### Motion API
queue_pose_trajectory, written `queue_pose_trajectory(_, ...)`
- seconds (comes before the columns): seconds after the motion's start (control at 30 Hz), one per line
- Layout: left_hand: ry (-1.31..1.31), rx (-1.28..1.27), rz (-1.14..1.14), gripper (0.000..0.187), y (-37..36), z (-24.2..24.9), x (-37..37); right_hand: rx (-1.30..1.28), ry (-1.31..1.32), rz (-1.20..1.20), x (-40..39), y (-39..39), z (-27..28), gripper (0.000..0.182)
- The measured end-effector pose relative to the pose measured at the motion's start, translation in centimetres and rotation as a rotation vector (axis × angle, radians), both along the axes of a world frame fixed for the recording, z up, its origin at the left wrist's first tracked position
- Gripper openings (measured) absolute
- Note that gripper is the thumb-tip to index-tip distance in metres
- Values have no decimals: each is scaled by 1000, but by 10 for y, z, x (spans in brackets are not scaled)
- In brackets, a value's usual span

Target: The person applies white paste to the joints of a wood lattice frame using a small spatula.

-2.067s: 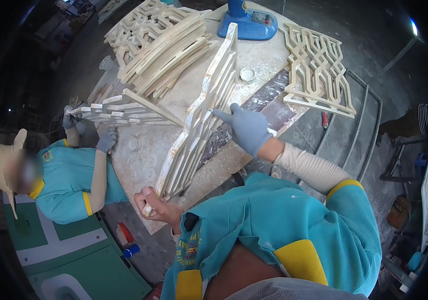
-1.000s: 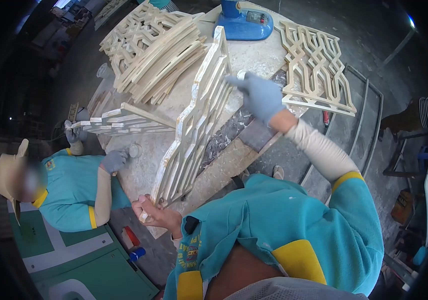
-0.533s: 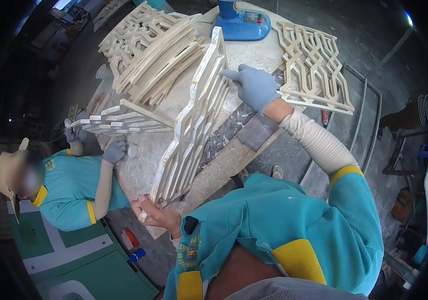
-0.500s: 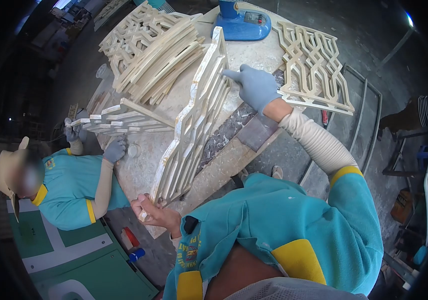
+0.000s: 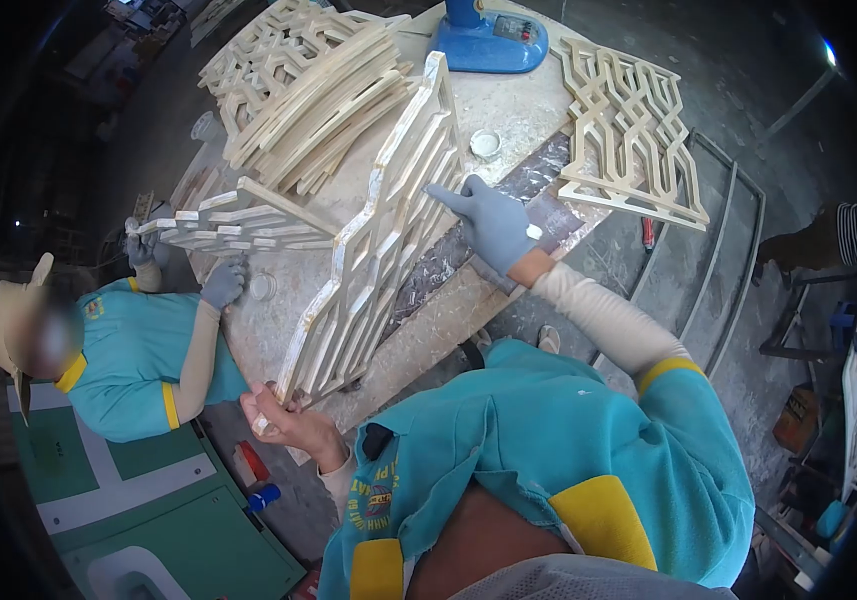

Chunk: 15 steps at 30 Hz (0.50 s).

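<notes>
A wooden lattice panel (image 5: 373, 240), its edge smeared white, stands on edge and slants across the table in front of me. My left hand (image 5: 293, 425), ungloved, is closed around its near lower end. My right hand (image 5: 496, 228) wears a grey glove and is at the panel's right side. Its index finger is stretched out to the slats; the other fingers are partly curled, and nothing shows in the palm. Beyond my right hand, a small round tub of white stuff (image 5: 485, 145) stands on the table.
A co-worker in teal (image 5: 148, 345) holds another lattice piece (image 5: 238, 225) at the left. Stacked wooden strips (image 5: 318, 110) and a blue scale (image 5: 493, 45) lie at the back. A finished-looking lattice (image 5: 633, 135) overhangs the table's right side, near a metal frame (image 5: 738, 250).
My right hand has moved nearer and slightly left along the panel, uncovering the white tub. My left hand and the panel's near end have shifted a little left.
</notes>
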State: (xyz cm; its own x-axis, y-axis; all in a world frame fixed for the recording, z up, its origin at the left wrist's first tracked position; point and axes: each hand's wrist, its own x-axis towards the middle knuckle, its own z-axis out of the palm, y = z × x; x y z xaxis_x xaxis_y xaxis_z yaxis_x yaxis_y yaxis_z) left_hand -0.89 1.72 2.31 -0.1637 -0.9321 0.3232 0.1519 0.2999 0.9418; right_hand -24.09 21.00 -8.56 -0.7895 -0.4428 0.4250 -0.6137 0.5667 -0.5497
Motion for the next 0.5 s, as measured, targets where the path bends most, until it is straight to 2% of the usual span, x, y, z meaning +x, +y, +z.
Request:
queue_pose_trajectory(0.13,-28,-31,10,31,2,-2,4,134,82,-59,14,-3,-16,64)
queue_pose_trajectory(0.33,-46,-57,39,32,7,-2,2,108,-34,-16,19,25,-1,65)
queue_pose_trajectory(0.4,-36,-51,32,33,8,-1,2,178,-105,-28,15,17,15,62)
queue_pose_trajectory(0.5,-39,-78,5,33,2,-9,7,319,-114,-65,17,0,8,59)
